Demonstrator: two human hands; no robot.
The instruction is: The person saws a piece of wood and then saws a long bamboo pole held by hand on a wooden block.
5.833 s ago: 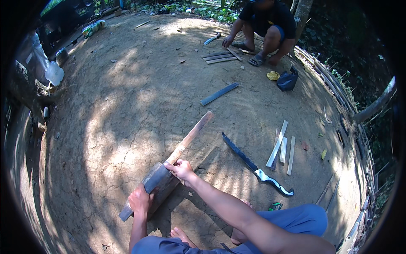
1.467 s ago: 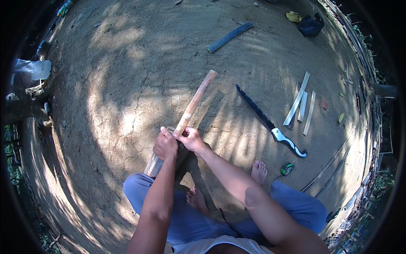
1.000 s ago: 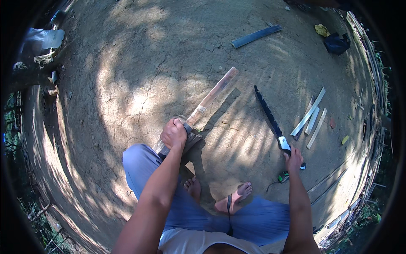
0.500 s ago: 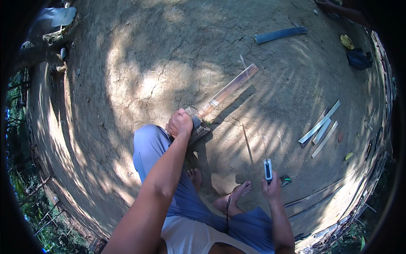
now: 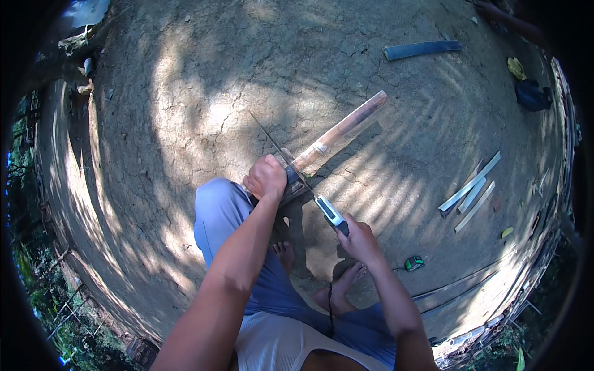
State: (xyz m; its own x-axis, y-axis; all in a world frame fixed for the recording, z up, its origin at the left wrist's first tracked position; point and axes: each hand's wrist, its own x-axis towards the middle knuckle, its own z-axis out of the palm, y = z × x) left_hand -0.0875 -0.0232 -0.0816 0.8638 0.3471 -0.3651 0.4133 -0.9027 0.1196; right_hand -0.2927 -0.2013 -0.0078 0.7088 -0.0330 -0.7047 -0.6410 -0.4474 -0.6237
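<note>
My left hand (image 5: 266, 177), fingers closed, presses the near end of a split bamboo piece (image 5: 349, 125) down on a wooden block (image 5: 299, 189) beside my left knee. The bamboo slants up to the far right, with a pale node ring partway along. A handsaw (image 5: 272, 141) with a long thin blade lies across the bamboo next to my left fingers. Its white and dark handle (image 5: 333, 212) is gripped in my right hand (image 5: 359, 237). The blade points to the far left. My left palm hides the bamboo's end.
A green and black tape measure (image 5: 413, 263) lies right of my foot. Several pale bamboo strips (image 5: 471, 193) rest on the dirt at right. Farther off are a dark bamboo piece (image 5: 422, 49), a black bag (image 5: 532, 95) and another person's arm (image 5: 510, 21).
My right hand has swung up and left, bringing the saw from beside the tape measure onto the bamboo. My left hand keeps its hold.
</note>
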